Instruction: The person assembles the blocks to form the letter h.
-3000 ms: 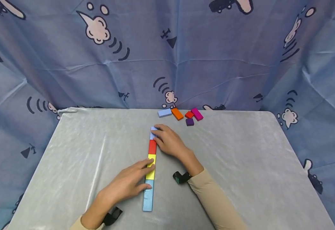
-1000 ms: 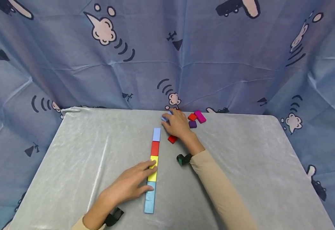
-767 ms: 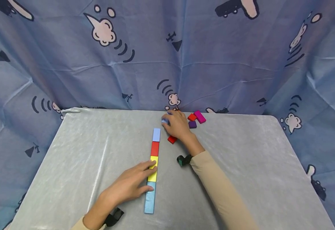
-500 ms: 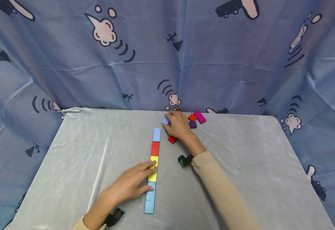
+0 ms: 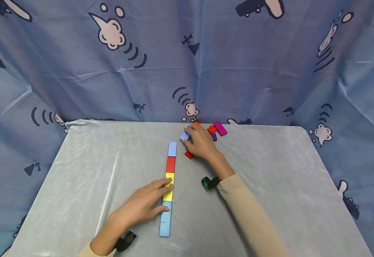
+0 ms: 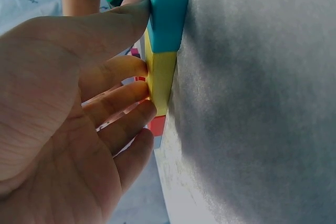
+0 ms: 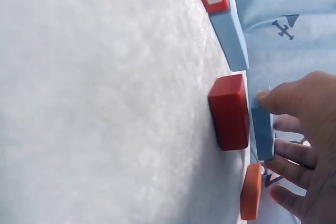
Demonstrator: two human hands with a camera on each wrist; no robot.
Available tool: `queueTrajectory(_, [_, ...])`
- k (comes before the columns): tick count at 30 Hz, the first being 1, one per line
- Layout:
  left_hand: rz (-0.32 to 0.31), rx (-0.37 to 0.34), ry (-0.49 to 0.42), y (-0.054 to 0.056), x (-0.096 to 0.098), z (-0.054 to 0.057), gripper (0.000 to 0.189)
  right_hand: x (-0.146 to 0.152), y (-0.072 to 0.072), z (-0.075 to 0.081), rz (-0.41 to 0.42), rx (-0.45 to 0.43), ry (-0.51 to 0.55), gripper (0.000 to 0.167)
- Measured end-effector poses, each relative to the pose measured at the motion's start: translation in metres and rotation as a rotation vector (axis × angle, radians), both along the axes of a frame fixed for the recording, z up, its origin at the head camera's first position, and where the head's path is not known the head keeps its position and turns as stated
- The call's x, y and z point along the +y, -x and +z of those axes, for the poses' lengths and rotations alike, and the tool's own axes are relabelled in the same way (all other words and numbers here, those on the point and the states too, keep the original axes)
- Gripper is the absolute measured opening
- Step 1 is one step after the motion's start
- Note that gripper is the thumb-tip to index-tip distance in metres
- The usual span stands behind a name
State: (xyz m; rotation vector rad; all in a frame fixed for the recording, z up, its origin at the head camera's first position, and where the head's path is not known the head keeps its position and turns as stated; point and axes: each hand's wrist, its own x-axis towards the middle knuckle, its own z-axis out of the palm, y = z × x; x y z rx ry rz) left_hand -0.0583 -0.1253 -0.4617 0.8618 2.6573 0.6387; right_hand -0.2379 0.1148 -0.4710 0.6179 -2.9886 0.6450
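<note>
A straight row of flat blocks runs away from me: a long light blue block [image 5: 165,223], a yellow block [image 5: 168,195], a red block [image 5: 170,164] and a periwinkle block [image 5: 172,149] at the far end. My left hand [image 5: 140,203] rests along its left side, fingertips on the yellow block, thumb on the light blue one. Beyond the row, my right hand [image 5: 201,142] pinches a loose periwinkle block [image 7: 261,129] between thumb and fingers. A loose red block [image 7: 230,114] lies on the table close by, partly under that hand in the head view.
Near the table's back edge lie an orange block [image 5: 196,124], an orange-red block [image 5: 211,129], a magenta block [image 5: 220,129] and a partly covered purple block [image 5: 214,137]. A patterned blue curtain [image 5: 238,82] hangs behind the grey table [image 5: 286,171].
My right hand has left the row's far block and moved to the loose periwinkle block, which is now turned and nearer me. A red block has come into view. The left hand stays put.
</note>
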Motion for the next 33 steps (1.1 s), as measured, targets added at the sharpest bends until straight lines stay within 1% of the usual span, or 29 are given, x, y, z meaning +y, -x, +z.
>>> queueTrajectory(8, [-0.001,0.006,0.0,0.001,-0.003,-0.001,0.069,0.005,-0.02,0.008,0.027,0.039,0.047,0.049])
queueTrajectory(12, [-0.005,0.009,-0.004,0.002,-0.003,-0.001,0.069,0.01,-0.034,0.008,0.041,0.038,0.06,0.05])
queueTrajectory(18, [-0.012,0.017,0.003,0.001,-0.004,-0.002,0.07,0.017,-0.057,0.006,0.088,0.045,0.062,0.05])
queueTrajectory(21, [-0.016,0.032,0.005,0.002,-0.005,-0.001,0.07,0.021,-0.068,0.008,0.105,0.02,0.063,0.051])
queueTrajectory(24, [-0.016,0.033,0.005,0.001,-0.005,0.0,0.069,0.025,-0.079,0.008,0.121,-0.013,0.066,0.052])
queueTrajectory(30, [-0.018,0.016,-0.005,0.002,-0.001,-0.001,0.071,0.037,-0.104,0.005,0.138,-0.057,0.065,0.052])
queueTrajectory(33, [-0.021,0.006,-0.005,0.002,0.001,-0.002,0.074,0.042,-0.117,0.004,0.151,-0.062,0.062,0.053])
